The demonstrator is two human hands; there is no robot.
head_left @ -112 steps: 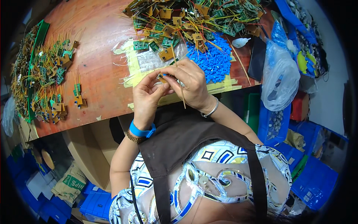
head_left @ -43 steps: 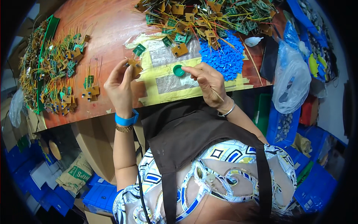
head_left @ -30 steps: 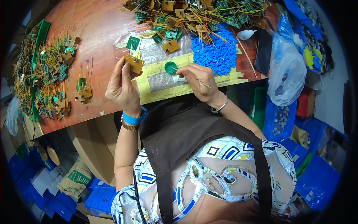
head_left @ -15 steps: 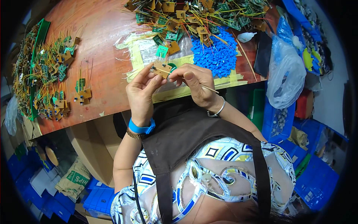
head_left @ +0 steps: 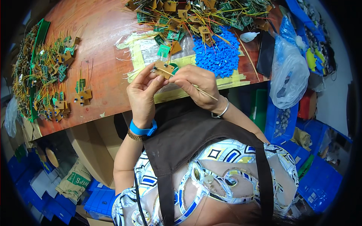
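Over the near edge of the brown wooden desk (head_left: 105, 71), both hands meet on a small tan circuit board (head_left: 164, 69), which is held in the air above a taped-down clear plastic sheet (head_left: 151, 49). The left hand (head_left: 142, 92) has its thumb and fingers pinched shut on the board's left side. The right hand (head_left: 198, 84) is curled closed, its fingertips at the board's right edge, and it also grips a thin wooden stick (head_left: 196, 86) that slants back across the hand toward the wrist. A small green board (head_left: 163, 50) lies on the desk just beyond the tan circuit board, and a heap of small blue parts (head_left: 217, 56) sits to the board's right. Farther beyond the board lies a tangle of boards with yellow wires (head_left: 196, 13); well to its left is another spread of finished boards (head_left: 49, 83). A clear plastic bag (head_left: 288, 73) hangs past the blue parts, off the desk's right end.
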